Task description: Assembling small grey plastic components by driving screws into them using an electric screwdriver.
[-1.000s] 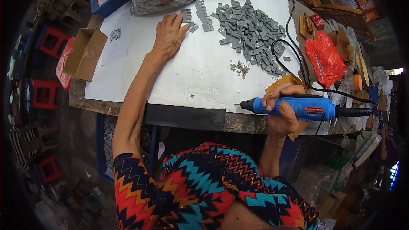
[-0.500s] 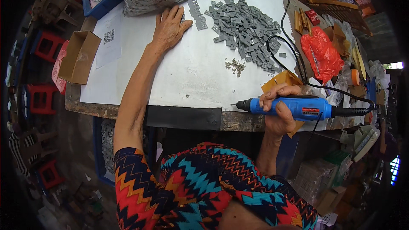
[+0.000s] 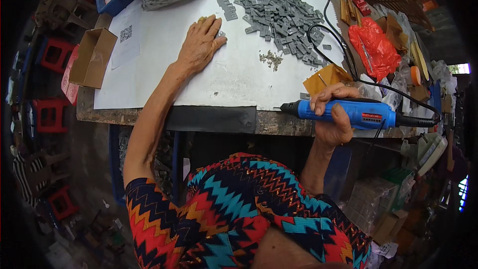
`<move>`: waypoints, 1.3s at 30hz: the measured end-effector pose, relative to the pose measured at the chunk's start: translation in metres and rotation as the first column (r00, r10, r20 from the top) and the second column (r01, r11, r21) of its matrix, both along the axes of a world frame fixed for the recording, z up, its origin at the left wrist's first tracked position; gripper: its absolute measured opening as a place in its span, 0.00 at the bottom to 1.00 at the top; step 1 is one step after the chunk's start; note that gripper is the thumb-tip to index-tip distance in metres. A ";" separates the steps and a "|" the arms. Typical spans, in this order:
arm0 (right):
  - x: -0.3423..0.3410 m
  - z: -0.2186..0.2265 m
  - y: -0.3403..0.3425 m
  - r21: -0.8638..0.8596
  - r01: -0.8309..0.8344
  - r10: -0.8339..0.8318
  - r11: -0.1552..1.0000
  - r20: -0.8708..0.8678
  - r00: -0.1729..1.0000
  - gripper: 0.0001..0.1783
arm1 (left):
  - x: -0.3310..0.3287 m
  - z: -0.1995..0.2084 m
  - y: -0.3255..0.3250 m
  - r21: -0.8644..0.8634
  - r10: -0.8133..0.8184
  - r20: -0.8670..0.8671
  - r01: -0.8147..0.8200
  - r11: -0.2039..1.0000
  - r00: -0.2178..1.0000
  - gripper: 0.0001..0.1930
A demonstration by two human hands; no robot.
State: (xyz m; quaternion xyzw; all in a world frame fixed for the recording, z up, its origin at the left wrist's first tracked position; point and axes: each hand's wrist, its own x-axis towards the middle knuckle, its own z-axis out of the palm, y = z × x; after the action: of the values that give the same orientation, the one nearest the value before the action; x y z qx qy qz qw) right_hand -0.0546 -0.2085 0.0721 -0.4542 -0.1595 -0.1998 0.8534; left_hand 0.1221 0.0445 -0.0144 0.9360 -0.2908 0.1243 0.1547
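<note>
White-topped workbench [image 3: 234, 77] amid cluttered stools and boxes; left hand [image 3: 201, 42] flat, fingers spread, just left of grey parts pile [image 3: 284, 17]; right hand [image 3: 333, 114] gripping blue rotary tool [image 3: 348, 112] at bench edge

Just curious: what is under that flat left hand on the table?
The left hand rests on the white sheet; one small grey piece peeks out beside it. Anything beneath the palm is hidden.

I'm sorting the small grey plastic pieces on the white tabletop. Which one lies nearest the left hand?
The single grey plastic piece beside the left hand, right at the fingertips; the row of joined pieces and the big heap lie farther off.
</note>
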 end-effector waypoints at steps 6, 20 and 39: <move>-0.002 0.001 -0.007 -0.043 0.065 -0.065 0.997 -0.010 0.998 0.15 | -0.034 0.005 -0.014 -0.028 -0.116 -0.054 0.115 0.993 0.992 0.27; 0.043 0.013 0.020 -0.124 0.270 -0.264 0.955 0.059 0.963 0.10 | -0.068 0.000 -0.055 -0.086 -0.109 -0.056 0.104 0.991 0.993 0.26; 0.065 -0.001 0.022 -0.165 0.306 -0.280 0.938 0.163 0.946 0.12 | -0.119 0.031 -0.058 -0.511 -0.048 -0.006 0.038 0.859 0.999 0.17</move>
State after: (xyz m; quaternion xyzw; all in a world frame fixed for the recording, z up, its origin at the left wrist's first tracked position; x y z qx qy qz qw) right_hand 0.0104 -0.1861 0.0713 -0.5368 -0.1663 -0.3394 0.7543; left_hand 0.0035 -0.0137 0.0162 0.8559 -0.2668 0.1849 0.4025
